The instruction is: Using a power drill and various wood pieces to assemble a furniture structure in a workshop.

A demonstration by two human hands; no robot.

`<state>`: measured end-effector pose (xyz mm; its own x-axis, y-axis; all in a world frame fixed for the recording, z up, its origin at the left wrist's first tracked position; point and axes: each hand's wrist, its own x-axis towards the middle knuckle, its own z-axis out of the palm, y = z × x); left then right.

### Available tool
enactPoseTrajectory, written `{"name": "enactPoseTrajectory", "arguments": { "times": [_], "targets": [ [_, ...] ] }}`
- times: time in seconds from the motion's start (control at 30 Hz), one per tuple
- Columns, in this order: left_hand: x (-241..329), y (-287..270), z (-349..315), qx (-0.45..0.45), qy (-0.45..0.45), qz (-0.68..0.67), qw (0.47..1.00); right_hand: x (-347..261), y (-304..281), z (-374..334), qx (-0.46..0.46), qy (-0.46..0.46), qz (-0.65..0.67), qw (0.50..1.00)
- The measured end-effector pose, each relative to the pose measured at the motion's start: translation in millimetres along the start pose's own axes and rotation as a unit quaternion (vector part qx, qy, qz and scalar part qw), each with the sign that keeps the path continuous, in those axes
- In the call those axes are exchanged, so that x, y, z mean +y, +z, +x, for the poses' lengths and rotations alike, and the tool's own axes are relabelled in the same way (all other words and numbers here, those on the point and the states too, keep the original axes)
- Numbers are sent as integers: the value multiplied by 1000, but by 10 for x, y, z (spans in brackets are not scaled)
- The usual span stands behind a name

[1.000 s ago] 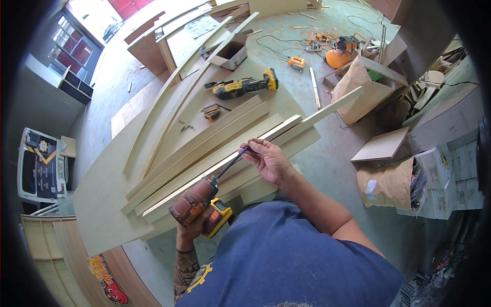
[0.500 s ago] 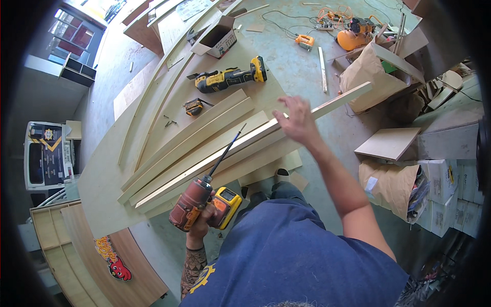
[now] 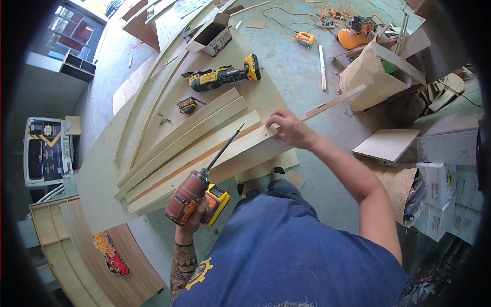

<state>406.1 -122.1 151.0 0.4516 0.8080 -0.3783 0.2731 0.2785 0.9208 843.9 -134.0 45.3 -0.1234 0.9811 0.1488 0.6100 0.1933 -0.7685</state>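
A cordless impact driver (image 3: 185, 198) with a long thin bit is gripped in my left hand (image 3: 196, 215). Its bit points up and away, over the lumber. My right hand (image 3: 290, 129) has its fingers curled over a long pale wooden strip (image 3: 232, 154), partway along it. That strip runs from near the driver out past the sheet's right edge. Beyond it lie other wooden strips (image 3: 186, 138), roughly side by side on a large plywood sheet (image 3: 102, 176). A few loose screws (image 3: 164, 122) rest near a tape measure (image 3: 187, 106).
A yellow-black cordless multi-tool (image 3: 220, 78) and an open cardboard box (image 3: 210, 38) sit farther back on the sheet, beside curved strips (image 3: 148, 112). On the floor at right are an orange compressor (image 3: 353, 37), a paper sack (image 3: 369, 79) and a board (image 3: 387, 144).
My right hand has come down and left, closing on the strip. The strip has turned and shows a broader face. My left hand and the driver have shifted slightly left.
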Motion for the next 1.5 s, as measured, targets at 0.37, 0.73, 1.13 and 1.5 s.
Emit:
{"name": "enactPoseTrajectory", "arguments": {
  "times": [0.37, 0.73, 1.13, 1.5],
  "targets": [
    [699, -221, -6, 35, 29, 295, 954, -156, 293, 139, 46, -66, 77, 994],
    [1494, -39, 278, -54, 68, 377, 922, -187, 262, 116, 51, -74, 101, 991],
    [2219, 596, 742, -139, 9, 458, 878, -129, 340, 124, 80, -59, 119, 988],
    [2321, 745, 865, -189, 25, 478, 858, -86, 390, 139, 110, -79, 105, 985]
  ]
}}
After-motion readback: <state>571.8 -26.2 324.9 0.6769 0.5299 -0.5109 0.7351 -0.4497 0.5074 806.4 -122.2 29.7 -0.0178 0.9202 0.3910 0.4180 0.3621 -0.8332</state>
